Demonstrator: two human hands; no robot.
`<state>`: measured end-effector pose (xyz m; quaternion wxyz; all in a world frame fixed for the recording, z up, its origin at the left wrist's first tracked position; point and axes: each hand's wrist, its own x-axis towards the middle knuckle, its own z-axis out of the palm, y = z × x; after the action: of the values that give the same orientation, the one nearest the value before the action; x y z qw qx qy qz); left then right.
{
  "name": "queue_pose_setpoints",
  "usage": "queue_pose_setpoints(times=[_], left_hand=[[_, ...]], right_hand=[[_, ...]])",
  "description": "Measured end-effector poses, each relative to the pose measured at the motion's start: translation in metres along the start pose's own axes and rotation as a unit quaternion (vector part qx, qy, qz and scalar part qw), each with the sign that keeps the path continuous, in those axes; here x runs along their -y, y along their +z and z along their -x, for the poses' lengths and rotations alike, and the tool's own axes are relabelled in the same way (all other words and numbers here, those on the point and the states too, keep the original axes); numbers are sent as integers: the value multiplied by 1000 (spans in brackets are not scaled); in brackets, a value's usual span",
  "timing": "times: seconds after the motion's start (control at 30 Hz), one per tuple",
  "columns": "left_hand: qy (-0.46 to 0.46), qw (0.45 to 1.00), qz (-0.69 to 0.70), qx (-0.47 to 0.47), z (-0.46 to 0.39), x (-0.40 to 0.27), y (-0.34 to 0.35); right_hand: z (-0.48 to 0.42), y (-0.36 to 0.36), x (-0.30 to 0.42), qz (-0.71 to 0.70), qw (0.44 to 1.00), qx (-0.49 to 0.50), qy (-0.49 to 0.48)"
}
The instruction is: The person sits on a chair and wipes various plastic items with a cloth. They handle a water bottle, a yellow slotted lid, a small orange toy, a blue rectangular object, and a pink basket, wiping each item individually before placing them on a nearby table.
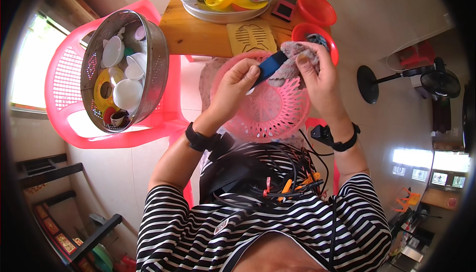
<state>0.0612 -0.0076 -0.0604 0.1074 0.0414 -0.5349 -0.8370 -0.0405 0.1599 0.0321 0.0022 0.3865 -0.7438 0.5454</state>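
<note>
Between thumb and fingers, my left hand grips a small dark blue flat object; its exact kind I cannot tell. My right hand holds a crumpled grey-pink cloth, which meets the far end of the blue object. Below both hands sits a pink plastic basket with slotted sides. Just beyond my right hand, a red bowl contains a dark, wadded cloth.
Left, a pink plastic chair bears a perforated metal basin of cups and toys. Ahead, a wooden table carries a metal tray of toys, a fish-shaped cutout board and another red bowl. A black fan stands right.
</note>
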Motion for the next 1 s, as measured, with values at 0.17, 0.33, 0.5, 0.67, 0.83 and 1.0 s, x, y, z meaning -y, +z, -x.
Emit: queue_pose_setpoints(times=[0.17, 0.33, 0.5, 0.67, 0.83, 1.0], left_hand=[[160, 934, -316, -40, 2, 7, 5], [42, 992, -113, -35, 3, 2, 12], [-23, 995, 92, 19, 5, -9, 7], [-155, 928, 337, 39, -4, -18, -6], [-149, 907, 392, 24, -10, -14, -19], [-133, 884, 447, 21, -13, -10, -33]], right_hand=[[-8, -13, 1, -16, 991, 95, 94], [0, 9, 2, 92, 980, 90, -152], [17, 29, 2, 298, 891, 113, -323], [35, 45, 6, 291, 858, 210, -368], [42, 40, 10, 239, 880, 260, -317], [32, 12, 3, 184, 921, 202, -276]])
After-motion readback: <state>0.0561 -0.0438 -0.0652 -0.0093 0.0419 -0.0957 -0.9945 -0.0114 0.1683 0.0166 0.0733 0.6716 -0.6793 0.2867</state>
